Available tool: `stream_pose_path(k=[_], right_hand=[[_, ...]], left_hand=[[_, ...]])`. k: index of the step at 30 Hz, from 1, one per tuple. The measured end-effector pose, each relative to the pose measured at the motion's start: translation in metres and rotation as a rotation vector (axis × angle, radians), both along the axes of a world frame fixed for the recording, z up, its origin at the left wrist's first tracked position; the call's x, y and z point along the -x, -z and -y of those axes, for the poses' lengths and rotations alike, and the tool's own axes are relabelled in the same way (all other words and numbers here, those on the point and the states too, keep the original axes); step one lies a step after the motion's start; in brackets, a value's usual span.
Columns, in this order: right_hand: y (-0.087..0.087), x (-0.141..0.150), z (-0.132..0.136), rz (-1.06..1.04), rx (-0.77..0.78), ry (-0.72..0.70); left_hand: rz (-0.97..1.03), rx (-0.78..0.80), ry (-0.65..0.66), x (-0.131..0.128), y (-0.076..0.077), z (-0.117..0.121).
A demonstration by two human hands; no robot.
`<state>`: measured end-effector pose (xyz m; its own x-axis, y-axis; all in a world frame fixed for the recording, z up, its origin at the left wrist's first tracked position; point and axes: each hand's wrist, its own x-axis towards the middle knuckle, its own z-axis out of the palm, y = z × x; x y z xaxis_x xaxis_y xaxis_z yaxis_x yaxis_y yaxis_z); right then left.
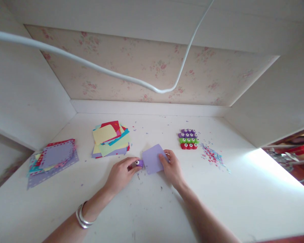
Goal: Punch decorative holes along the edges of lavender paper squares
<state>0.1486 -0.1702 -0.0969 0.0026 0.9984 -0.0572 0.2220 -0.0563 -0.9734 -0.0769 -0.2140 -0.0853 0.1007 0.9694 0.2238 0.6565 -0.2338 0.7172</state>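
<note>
My left hand (121,173) is closed around a small purple paper punch (139,163) pressed on the white desk (243,195). The punch sits at the left edge of a lilac square of paper (153,158). My right hand (172,168) pinches that paper at its right side, fingers curled on its edge. A silver bracelet (82,217) circles my left wrist.
A stack of coloured paper (111,139) lies behind my left hand. Another pile of punched sheets (53,158) lies at the far left. Rows of purple, green and red punches (188,138) stand at the right, with paper confetti (212,157) beside them. A white cable (131,79) hangs overhead.
</note>
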Motion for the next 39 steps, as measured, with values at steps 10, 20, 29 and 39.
stream_pose_path(k=[10, 20, 29, 39], right_hand=[[-0.0059, 0.0027, 0.0020, -0.049, 0.012, 0.011], [-0.0053, 0.0030, 0.0031, 0.022, 0.001, 0.000], [-0.0054, 0.0027, 0.0033, 0.064, -0.021, 0.009], [-0.0093, 0.0027, 0.0049, 0.086, -0.025, -0.004]], left_hand=[[0.035, -0.008, 0.031, -0.0008, 0.0011, -0.0011], [0.028, -0.011, 0.032, -0.0005, 0.0028, -0.0008], [0.010, -0.022, 0.046, -0.0003, 0.0024, -0.0012], [0.013, -0.043, 0.045, -0.0002, 0.0046, -0.0022]])
